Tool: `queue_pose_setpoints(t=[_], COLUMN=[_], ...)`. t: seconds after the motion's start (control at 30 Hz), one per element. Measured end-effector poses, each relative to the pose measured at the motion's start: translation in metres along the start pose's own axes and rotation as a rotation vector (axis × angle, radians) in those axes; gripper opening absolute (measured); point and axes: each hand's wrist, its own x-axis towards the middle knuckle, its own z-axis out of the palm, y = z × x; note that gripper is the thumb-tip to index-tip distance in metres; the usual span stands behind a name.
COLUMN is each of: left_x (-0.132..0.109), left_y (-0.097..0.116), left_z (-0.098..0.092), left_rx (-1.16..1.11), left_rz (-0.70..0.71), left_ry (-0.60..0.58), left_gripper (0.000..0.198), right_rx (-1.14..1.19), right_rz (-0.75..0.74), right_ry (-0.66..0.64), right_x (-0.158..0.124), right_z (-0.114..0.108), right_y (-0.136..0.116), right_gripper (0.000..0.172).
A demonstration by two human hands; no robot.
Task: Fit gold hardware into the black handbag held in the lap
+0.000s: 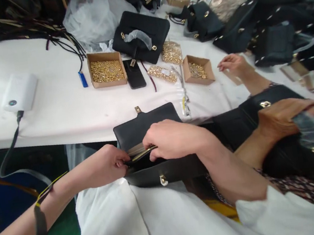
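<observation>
A black handbag (pixel 150 176) lies in my lap, its flap (pixel 149 123) folded back onto the table's edge. Inside its mouth runs a gold-toothed zipper (pixel 144 154). At the left end of that zipper, my left hand (pixel 109 166) has its fingers closed on the black edge of the bag's opening. My right hand (pixel 174 138) grips the zipper's right end between thumb and fingers, and its fingertips are partly inside the bag. Whether a zipper pull is in those fingers is hidden. A gold clasp (pixel 163 180) shows on the bag's front.
On the white table (pixel 65 111) stand two cardboard boxes of small gold parts (pixel 106 71) (pixel 198 71), a phone (pixel 135 75) and a white power bank (pixel 20 92) with a cable. Another black handbag (pixel 145 31) lies behind. At right, a co-worker's hands (pixel 236 65) (pixel 280 119) are close to my right arm.
</observation>
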Motion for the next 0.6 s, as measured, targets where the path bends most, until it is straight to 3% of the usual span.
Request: queue_pose_setpoints(t=[0.1,0.2,0.33,0.4,0.5,0.6], left_x=[-0.02,-0.03,-0.024,-0.019,-0.014,-0.01], left_y=[-0.002,-0.014,-0.028,-0.03,-0.031,-0.036], left_z=[0.014,0.037,0.071,0.079,0.076,0.067], left_rx=[-0.155,-0.287,-0.386,-0.387,-0.32,-0.357], left_rz=[-0.123,-0.163,-0.144,-0.13,-0.142,-0.137], left_ry=[0.201,0.328,0.332,0.333,0.343,0.315], left_gripper=[0.011,0.019,0.014,0.014,0.018,0.018], right_rx=[-0.048,-0.073,-0.123,-0.108,-0.044,0.0], right_rz=[-0.015,-0.011,-0.078,-0.106,-0.219,-0.261], right_ry=[0.077,0.088,0.076,0.094,0.172,0.222], right_x=[0.009,0.027,0.045,0.045,0.034,0.023], right_z=[-0.024,-0.023,0.008,0.02,0.025,0.026], right_y=[-0.009,-0.016,-0.014,-0.012,-0.015,-0.021], right_gripper=[0.004,0.005,0.011,0.008,0.025,0.017])
